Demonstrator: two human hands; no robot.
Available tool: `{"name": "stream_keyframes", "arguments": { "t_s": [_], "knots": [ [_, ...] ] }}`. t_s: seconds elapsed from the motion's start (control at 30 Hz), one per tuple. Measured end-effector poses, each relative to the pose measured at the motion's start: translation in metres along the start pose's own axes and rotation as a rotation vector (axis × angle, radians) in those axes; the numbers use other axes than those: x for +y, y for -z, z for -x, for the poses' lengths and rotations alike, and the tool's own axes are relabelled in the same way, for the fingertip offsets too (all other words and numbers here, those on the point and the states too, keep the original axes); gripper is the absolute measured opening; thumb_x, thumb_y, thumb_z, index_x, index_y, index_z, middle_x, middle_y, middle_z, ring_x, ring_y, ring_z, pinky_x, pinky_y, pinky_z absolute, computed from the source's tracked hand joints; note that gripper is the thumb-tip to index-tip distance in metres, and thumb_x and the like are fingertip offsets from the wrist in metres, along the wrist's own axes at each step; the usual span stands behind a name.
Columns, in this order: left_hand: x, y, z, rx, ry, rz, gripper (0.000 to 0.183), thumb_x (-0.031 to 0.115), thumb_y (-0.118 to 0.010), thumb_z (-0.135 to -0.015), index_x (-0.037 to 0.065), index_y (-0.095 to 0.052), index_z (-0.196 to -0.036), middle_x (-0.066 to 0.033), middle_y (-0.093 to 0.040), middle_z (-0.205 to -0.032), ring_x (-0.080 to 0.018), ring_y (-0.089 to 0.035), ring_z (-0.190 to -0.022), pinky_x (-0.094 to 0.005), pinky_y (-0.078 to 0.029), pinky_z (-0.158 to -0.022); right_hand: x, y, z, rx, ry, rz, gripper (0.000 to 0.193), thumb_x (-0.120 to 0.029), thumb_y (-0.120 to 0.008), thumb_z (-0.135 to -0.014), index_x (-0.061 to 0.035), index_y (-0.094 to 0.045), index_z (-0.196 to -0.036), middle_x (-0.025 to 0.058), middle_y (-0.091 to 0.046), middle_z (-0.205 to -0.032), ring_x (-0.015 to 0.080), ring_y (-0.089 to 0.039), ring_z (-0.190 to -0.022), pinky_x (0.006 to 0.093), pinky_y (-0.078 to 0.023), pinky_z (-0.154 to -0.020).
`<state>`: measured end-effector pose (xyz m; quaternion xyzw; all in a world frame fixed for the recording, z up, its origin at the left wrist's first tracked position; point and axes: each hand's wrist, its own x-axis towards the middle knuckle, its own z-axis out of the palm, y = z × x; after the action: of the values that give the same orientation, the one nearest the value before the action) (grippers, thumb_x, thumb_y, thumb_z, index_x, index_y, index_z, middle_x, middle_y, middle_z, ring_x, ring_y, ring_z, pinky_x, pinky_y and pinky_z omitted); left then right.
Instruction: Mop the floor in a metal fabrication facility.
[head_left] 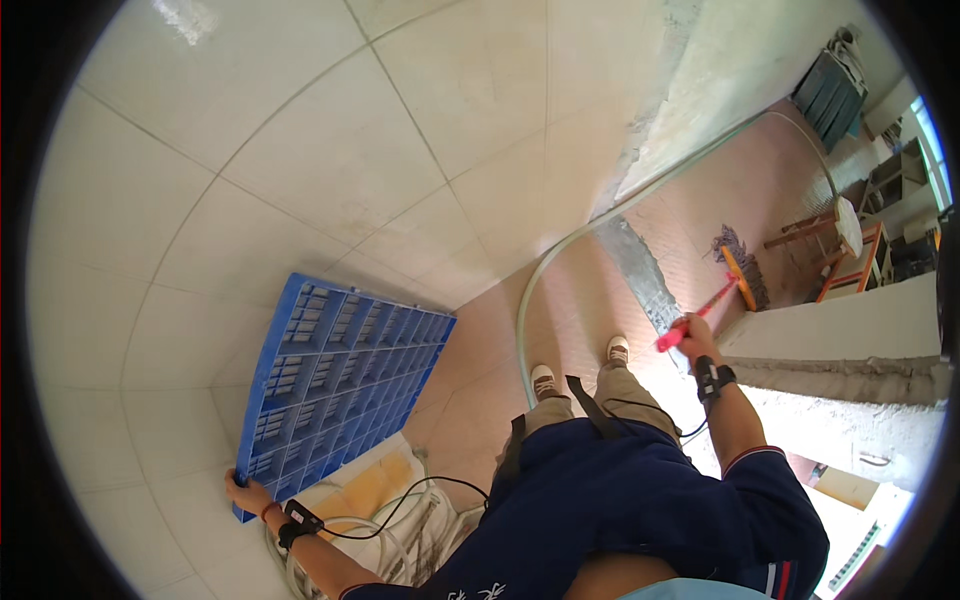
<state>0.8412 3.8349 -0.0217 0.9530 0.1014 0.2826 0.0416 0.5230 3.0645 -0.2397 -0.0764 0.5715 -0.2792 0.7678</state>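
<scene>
A blue pallet (340, 375) is held upright against the left wall, its lower edge clasped by the left hand (245, 492). The right hand (693, 335) is clenched on a red broom handle (700, 312). The pallet should be kept steadied while the pink floor (600, 290) beyond is swept.

Count, by kind:
- Hands: two. left hand (243, 491) closed on lower edge of pallet; right hand (692, 338) wrapped round broom handle.
- Blue plastic grid pallet (340, 372): one, propped against tiled wall, above left hand.
- Broom (728, 285) with red handle: one, head beyond right hand.
- Long pale hose (560, 260): one, curving over floor left of right hand.
- Coiled hoses (400, 530): one heap, just right of left hand.
- Shoes (543, 379): two, between hands.
- Wrist straps (712, 379): two, one per wrist.
</scene>
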Motion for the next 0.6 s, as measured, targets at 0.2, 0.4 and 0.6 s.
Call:
{"name": "stream_keyframes", "arguments": {
  "t_s": [0.2,0.4,0.6],
  "knots": [
    [0.008,-0.022,-0.015,0.110,0.030,-0.116,0.043,-0.011,-0.047,-0.056,0.006,-0.050,-0.095,-0.0124,-0.049,-0.098,-0.0321,-0.046,-0.092,-0.0395,-0.037,-0.078,0.073,-0.071,0.078,-0.159,-0.177,-0.001,0.002,-0.002,-0.038,-0.075,0.0001,-0.037,-0.076,0.0119,-0.044,-0.066,0.0224,-0.046,-0.059,0.0373,-0.043,-0.063],
    [0.043,-0.019,-0.003,0.310,0.157,-0.447,0.056,-0.001,-0.053,-0.057,0.009,-0.038,-0.110,-0.0102,-0.043,-0.108,-0.0297,-0.045,-0.096,-0.0397,-0.037,-0.078,0.115,-0.135,0.170,-0.442,-0.533,-0.092,0.010,-0.005,-0.041,-0.080,0.0046,-0.042,-0.082,0.0172,-0.049,-0.080,0.0289,-0.050,-0.081,0.0438,-0.041,-0.079],
    [0.071,-0.034,0.017,0.411,0.060,-0.422,0.067,0.003,-0.052,-0.057,0.005,-0.027,-0.120,-0.0139,-0.032,-0.116,-0.0295,-0.038,-0.103,-0.0406,-0.030,-0.084,0.127,-0.188,0.229,-0.765,-0.693,-0.035,0.018,-0.013,-0.045,-0.082,0.0020,-0.046,-0.092,0.0176,-0.050,-0.101,0.0299,-0.049,-0.094,0.0479,-0.037,-0.086]
  ]
}}
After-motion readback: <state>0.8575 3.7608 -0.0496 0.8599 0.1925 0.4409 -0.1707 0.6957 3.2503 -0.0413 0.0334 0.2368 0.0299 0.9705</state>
